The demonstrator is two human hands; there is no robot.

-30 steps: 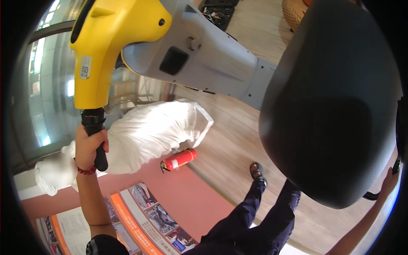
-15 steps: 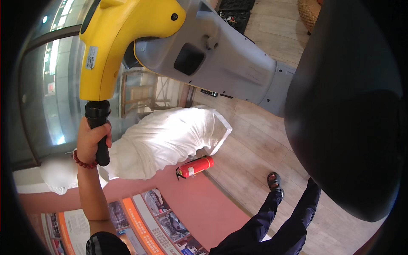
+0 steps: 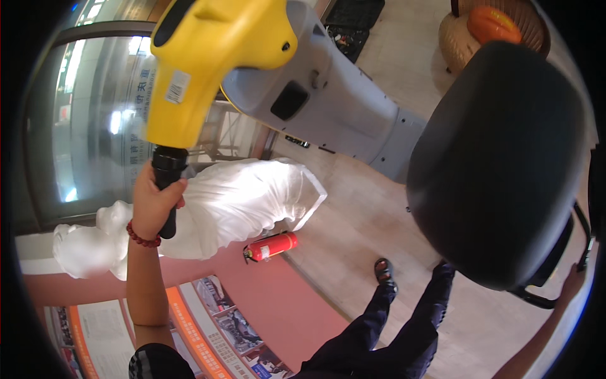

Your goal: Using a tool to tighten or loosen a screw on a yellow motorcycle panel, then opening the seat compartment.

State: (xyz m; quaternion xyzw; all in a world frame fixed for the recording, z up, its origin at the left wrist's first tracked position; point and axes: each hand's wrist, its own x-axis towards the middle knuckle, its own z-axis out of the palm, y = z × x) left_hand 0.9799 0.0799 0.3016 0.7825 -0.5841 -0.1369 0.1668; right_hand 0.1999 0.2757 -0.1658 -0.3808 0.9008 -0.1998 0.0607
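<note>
A scooter stands across the view, with a yellow handlebar cover (image 3: pixel 189 82), a grey body (image 3: pixel 344 104) and a black padded seat (image 3: pixel 499 167). My left hand (image 3: pixel 155 205) wraps around the black handlebar grip (image 3: pixel 168 221); a red bead bracelet is on that wrist. At the far right, my right hand (image 3: pixel 572 282) is at the black rear grab rail (image 3: pixel 536 298) behind the seat. Its fingers look closed around the rail, partly lost at the dark rim of the picture.
A white draped statue (image 3: pixel 221 202) lies across the view beyond the handlebar, beside a glass window (image 3: pixel 95 126). Near its base is a red fire extinguisher (image 3: pixel 271 246). Printed panels (image 3: pixel 208 335) are at lower left. A wicker chair (image 3: pixel 457 41) and black toolbox (image 3: pixel 353 28) are beyond the scooter.
My view has shifted, bringing the whole seat, the rear rail, my right hand and the wicker chair into sight. The left hand keeps hold of the handlebar grip.
</note>
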